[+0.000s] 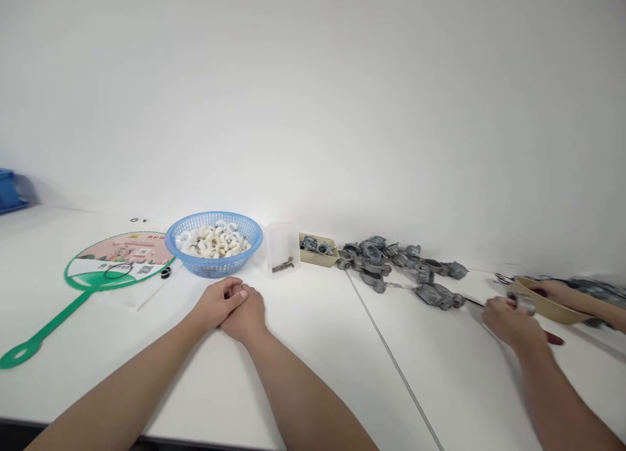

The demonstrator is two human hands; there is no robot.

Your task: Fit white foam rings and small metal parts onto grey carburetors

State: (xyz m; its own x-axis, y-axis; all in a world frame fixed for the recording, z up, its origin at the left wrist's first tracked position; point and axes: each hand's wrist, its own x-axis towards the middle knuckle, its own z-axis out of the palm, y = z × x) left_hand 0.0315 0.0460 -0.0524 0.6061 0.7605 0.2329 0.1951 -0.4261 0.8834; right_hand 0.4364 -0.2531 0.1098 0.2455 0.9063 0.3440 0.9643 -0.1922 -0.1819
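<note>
My left hand (215, 303) and my right hand (248, 313) are clasped together on the white table, fingers closed over each other. No object shows in either one. Just behind them stands a blue plastic basket (215, 267) filled with white ring-shaped parts (212, 241). To the basket's right is a translucent plastic box (282, 242) with a few small dark pieces at its bottom. On the left lies a hand fan (120, 262) with a green handle, a thin black ring on top of it.
Grey metal parts (376, 262) lie piled beside a tan tray (317, 259). At right, a co-worker's hand (511, 320) holds a metal part near a red-handled tool (553, 338); their other hand reaches into a tan bowl (552, 307). A blue bin (10, 191) stands far left.
</note>
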